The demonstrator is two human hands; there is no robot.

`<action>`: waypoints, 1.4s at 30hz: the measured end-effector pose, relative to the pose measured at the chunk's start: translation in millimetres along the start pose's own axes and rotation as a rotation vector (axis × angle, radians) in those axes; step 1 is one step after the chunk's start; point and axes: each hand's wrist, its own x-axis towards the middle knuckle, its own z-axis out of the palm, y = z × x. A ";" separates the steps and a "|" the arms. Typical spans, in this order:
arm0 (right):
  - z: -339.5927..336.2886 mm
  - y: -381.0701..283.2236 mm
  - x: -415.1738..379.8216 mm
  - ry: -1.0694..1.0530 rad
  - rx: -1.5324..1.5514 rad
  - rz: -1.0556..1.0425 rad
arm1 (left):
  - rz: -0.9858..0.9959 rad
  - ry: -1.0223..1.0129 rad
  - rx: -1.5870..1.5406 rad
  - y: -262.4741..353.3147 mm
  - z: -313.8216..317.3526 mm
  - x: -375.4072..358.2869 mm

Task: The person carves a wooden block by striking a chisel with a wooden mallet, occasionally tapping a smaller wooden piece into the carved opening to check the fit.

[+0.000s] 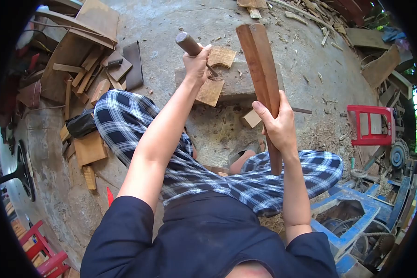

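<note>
My left hand (pixel 197 65) is wrapped round the thick round handle of a chisel (pixel 188 44). The dark blade slants down to a light wooden piece (pixel 210 91) with a curved cut-out in its far part. That piece lies across a thick, worn plank (pixel 238 83) on the floor, with small chips near the blade tip. In my right hand (pixel 281 124) is a long reddish-brown wooden mallet (pixel 259 60), gripped at its narrow lower end. Its wide, faceted end points up and away from me, right of the plank.
A small pale block (pixel 252 118) lies by the plank, close to my sandalled foot (pixel 248 152). Scrap boards (pixel 85 69) are heaped at left. To the right are shavings, a red plastic stool (pixel 370 125) and a blue-framed machine (pixel 347 222).
</note>
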 end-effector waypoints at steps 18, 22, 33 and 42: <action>2.0 -20.8 0.6 0.122 0.168 -0.302 | 0.016 -0.344 0.453 6.2 21.9 -40.3; 10.7 -33.1 4.2 0.239 0.188 -0.465 | 0.072 -0.414 0.589 6.3 29.8 -57.4; 18.6 -19.6 12.2 0.152 0.058 -0.413 | 0.194 -0.446 0.566 -23.0 14.9 -54.8; 29.3 16.2 10.4 -0.009 0.184 -0.070 | 0.033 -0.378 0.500 24.7 20.2 -17.3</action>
